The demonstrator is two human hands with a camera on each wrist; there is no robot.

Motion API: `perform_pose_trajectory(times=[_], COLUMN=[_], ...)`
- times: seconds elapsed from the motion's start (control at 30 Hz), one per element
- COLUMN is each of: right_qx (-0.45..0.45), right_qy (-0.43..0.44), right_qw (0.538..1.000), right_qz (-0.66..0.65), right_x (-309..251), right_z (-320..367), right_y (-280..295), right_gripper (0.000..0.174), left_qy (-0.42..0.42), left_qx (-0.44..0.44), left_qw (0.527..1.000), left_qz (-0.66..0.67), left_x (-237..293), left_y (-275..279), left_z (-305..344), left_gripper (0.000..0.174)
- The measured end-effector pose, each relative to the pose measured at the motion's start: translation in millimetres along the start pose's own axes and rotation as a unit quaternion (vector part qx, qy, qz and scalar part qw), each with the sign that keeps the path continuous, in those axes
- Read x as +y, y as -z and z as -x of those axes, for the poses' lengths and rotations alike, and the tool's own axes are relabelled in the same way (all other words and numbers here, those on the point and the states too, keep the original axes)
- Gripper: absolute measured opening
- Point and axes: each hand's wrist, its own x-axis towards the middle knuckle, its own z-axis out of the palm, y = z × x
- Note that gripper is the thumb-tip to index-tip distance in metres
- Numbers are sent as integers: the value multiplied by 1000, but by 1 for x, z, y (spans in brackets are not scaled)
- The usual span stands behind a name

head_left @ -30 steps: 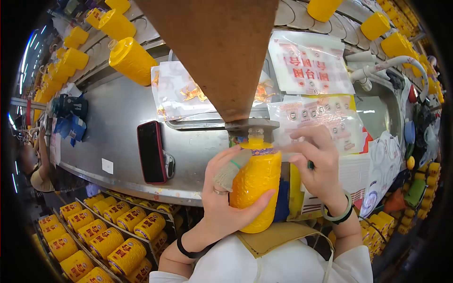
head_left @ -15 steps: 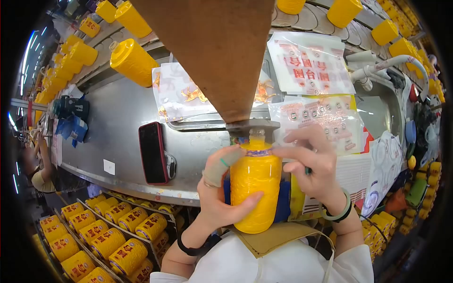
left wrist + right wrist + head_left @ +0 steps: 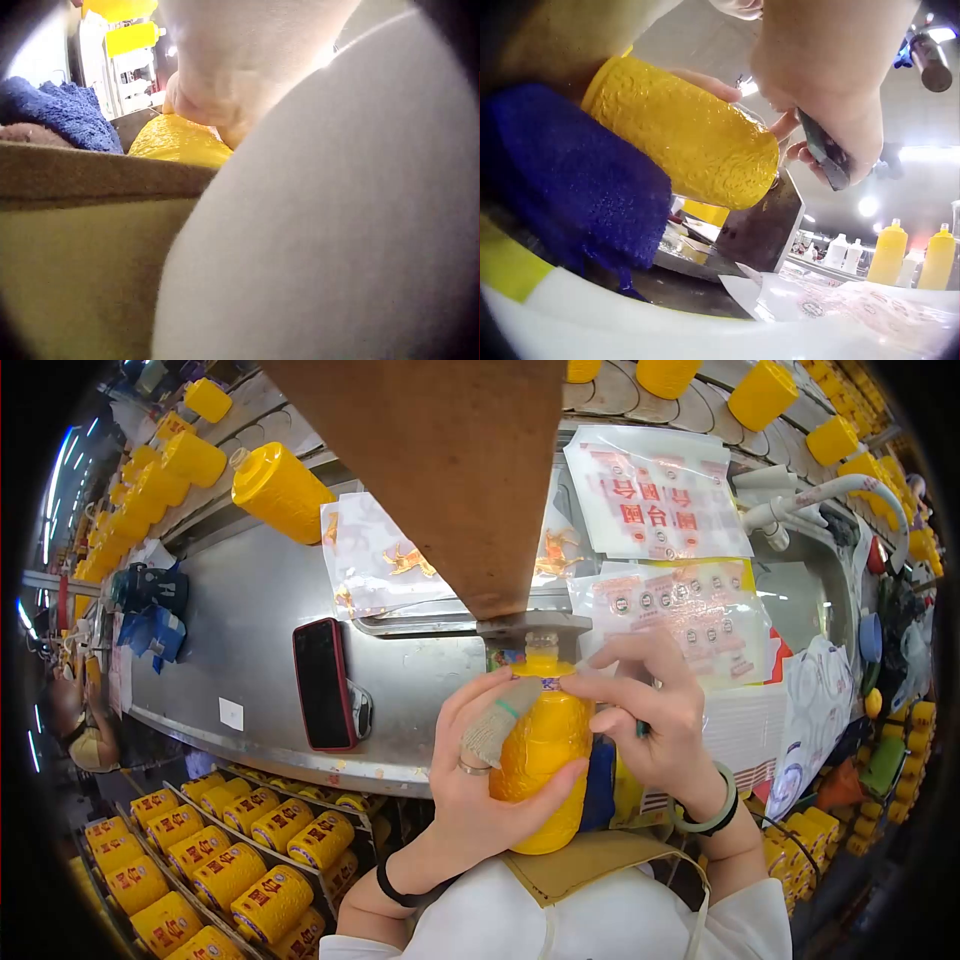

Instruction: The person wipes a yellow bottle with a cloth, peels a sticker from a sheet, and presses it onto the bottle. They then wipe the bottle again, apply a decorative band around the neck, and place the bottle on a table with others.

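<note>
A yellow embossed bottle (image 3: 545, 760) with a clear neck stands tilted against the apron in the head view. My left hand (image 3: 470, 770) grips it from the left, thumb across its front; a grey-green cover wraps one finger. A purple patterned band (image 3: 550, 684) runs round the bottle's shoulder. My right hand (image 3: 655, 705) touches this band with its fingertips. Its other fingers curl round a dark flat tool (image 3: 823, 150), clearest in the right wrist view. The left wrist view shows the bottle's lower side (image 3: 180, 139) below the hand, mostly behind the apron's edge.
On the metal table lie a phone (image 3: 322, 682), printed transfer sheets (image 3: 655, 495) and another yellow bottle (image 3: 280, 493). A conveyor with yellow bottles (image 3: 762, 393) runs behind. Labelled bottles fill a rack (image 3: 230, 850) at lower left. A blue towel (image 3: 585, 176) hangs beside the bottle.
The left hand shifted off the bottle's front and back round it, and the bottle has turned slightly. The right fingertips moved left along the band. Bottles on the conveyor moved along.
</note>
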Motion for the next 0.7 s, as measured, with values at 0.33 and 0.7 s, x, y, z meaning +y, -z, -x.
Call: perform_pose_trajectory(times=[0.33, 0.7], right_qx=[26, 39], right_qy=[2, -3], right_qw=[999, 999], right_qz=[27, 23], right_x=[3, 0], right_z=[2, 0], right_y=[15, 7], right_gripper=[24, 20], left_qy=[84, 78], left_qx=[7, -6], left_qw=[968, 991], left_qz=[236, 112], left_x=[-29, -20], left_y=[0, -4], left_z=[16, 12], left_gripper=[70, 74])
